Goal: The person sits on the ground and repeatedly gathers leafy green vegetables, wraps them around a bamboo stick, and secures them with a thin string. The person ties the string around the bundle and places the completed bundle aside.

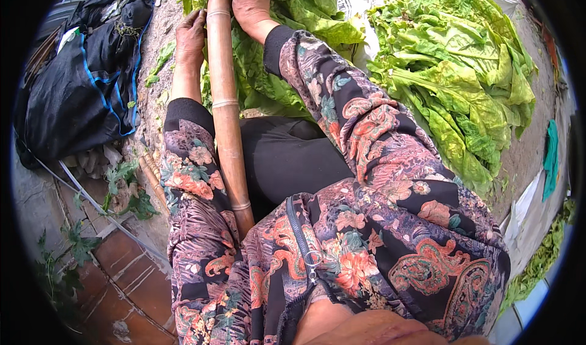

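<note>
A bamboo pole (224, 88) runs from my lap to the upper edge, with large yellow-green leaves, tobacco by their look, (268, 82) hanging beside and behind it. My left hand (190, 36) is just left of the pole's upper end, fingers pressed together by the leaves; what they pinch is too small to tell. Right of the pole, my right hand (251, 8) reaches to the upper edge with its fingers closed in among the leaves. The frame's edge cuts off part of them, and their hold is hidden.
A big heap of the same leaves (452, 76) lies on the right. On the left is a black cloth bag with blue trim (79, 94). Reddish tiles (131, 272) and a weed (131, 186) are at the lower left. A green cloth (550, 159) lies far right.
</note>
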Motion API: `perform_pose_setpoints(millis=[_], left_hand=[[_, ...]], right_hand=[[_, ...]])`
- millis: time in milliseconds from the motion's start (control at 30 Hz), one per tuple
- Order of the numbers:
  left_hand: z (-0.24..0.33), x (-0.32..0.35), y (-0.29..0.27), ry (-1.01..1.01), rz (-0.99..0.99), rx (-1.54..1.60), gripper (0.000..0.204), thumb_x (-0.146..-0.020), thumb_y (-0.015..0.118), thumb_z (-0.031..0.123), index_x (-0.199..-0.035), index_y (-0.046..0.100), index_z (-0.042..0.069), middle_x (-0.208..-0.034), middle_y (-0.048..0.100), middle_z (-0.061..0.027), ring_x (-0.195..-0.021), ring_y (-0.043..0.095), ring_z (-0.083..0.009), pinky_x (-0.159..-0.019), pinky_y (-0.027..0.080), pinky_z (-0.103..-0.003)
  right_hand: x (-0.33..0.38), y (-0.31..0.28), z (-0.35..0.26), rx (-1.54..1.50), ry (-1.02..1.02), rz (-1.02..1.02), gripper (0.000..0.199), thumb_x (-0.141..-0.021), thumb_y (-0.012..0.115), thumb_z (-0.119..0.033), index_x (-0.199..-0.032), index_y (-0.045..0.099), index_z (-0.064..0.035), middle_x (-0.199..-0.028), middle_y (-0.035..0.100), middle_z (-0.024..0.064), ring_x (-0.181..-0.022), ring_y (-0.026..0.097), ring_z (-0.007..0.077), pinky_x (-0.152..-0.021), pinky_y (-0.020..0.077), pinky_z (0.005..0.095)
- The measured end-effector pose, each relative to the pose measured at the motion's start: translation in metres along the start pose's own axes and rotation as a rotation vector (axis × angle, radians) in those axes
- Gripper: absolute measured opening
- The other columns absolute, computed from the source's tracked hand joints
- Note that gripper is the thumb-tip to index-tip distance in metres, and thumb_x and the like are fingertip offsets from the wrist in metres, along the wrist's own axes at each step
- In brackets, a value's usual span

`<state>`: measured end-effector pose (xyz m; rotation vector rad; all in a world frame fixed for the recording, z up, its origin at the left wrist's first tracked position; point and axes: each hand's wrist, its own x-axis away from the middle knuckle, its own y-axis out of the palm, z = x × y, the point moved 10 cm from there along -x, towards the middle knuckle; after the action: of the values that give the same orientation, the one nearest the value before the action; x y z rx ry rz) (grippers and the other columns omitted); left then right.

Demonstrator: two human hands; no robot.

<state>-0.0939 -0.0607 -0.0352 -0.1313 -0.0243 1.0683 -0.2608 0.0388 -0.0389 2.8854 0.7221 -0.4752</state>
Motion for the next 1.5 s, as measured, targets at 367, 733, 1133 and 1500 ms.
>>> perform_pose_setpoints(millis=[367, 733, 1133, 1500], left_hand=[[0.068, 0.111, -0.017, 0.007, -0.063, -0.056, 0.019, -0.095, 0.05, 0.014, -0.096, 0.064, 0.002, -0.076, 0.064, -0.0055, -0.043, 0.04, -0.0028, -0.04, 0.029, -0.016], [0.104, 0.129, 0.04, 0.295, -0.018, -0.687, 0.019, -0.091, 0.054, 0.021, -0.091, 0.068, 0.009, -0.066, 0.064, -0.0067, -0.064, 0.064, -0.0195, -0.06, 0.047, -0.031], [0.099, 0.117, 0.042, 0.321, -0.009, -0.634, 0.018, -0.089, 0.055, 0.02, -0.089, 0.068, 0.008, -0.063, 0.062, -0.0082, -0.06, 0.063, -0.0223, -0.059, 0.048, -0.033], [0.091, 0.122, 0.028, 0.518, 0.047, -0.79, 0.018, -0.089, 0.055, 0.018, -0.095, 0.067, 0.006, -0.071, 0.063, -0.0104, -0.067, 0.064, -0.0233, -0.064, 0.048, -0.033]], right_hand=[[0.113, -0.236, 0.016, 1.142, -0.478, -0.471, 0.047, -0.072, 0.073, -0.031, -0.112, 0.059, -0.0108, -0.123, 0.052, 0.008, -0.109, 0.05, 0.0259, -0.09, 0.038, 0.0408], [0.029, -0.386, -0.034, 1.382, -0.334, -0.33, 0.019, -0.081, 0.058, -0.014, -0.099, 0.054, -0.0131, -0.085, 0.063, 0.0077, -0.077, 0.062, 0.0274, -0.066, 0.0488, 0.0398], [-0.007, -0.384, 0.1, 1.599, -0.107, -0.809, 0.039, -0.071, 0.07, -0.017, -0.109, 0.058, -0.0141, -0.102, 0.058, 0.0094, -0.1, 0.054, 0.0305, -0.083, 0.0457, 0.0414], [0.04, -0.252, -0.199, 1.171, -1.022, -0.409, 0.045, -0.069, 0.074, -0.023, -0.109, 0.058, -0.0073, -0.108, 0.059, 0.0075, -0.104, 0.052, 0.0277, -0.084, 0.04, 0.0435]])
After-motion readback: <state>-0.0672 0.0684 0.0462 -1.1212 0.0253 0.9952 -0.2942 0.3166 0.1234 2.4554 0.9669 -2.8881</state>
